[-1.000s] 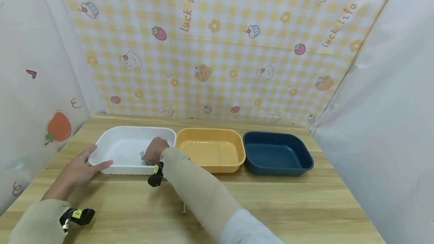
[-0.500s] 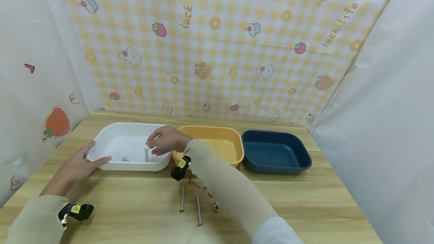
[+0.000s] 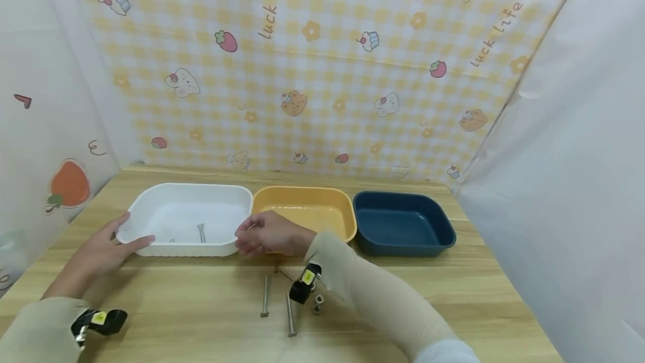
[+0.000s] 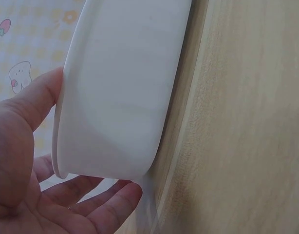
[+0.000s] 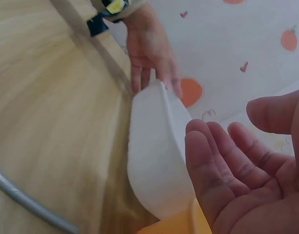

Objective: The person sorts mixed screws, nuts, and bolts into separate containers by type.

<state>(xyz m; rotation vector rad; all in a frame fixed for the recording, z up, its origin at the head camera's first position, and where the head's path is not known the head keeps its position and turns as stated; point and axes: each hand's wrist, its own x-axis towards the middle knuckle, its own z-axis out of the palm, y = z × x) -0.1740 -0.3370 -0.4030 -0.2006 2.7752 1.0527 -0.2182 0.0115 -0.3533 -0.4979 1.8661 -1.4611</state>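
R hand (image 3: 272, 233) backed out of white tray (image 3: 176, 250), fingers loose, empty | L hand (image 3: 102, 254) grips its end | inner bolts (image 3: 201, 233) in—drop prob. done | loose bolts (image 3: 265, 297) on tbl (image 3: 191, 307)—more to sort?

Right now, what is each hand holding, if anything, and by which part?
The left hand holds the white tray by the rim and side at its near left corner. The right hand holds nothing.
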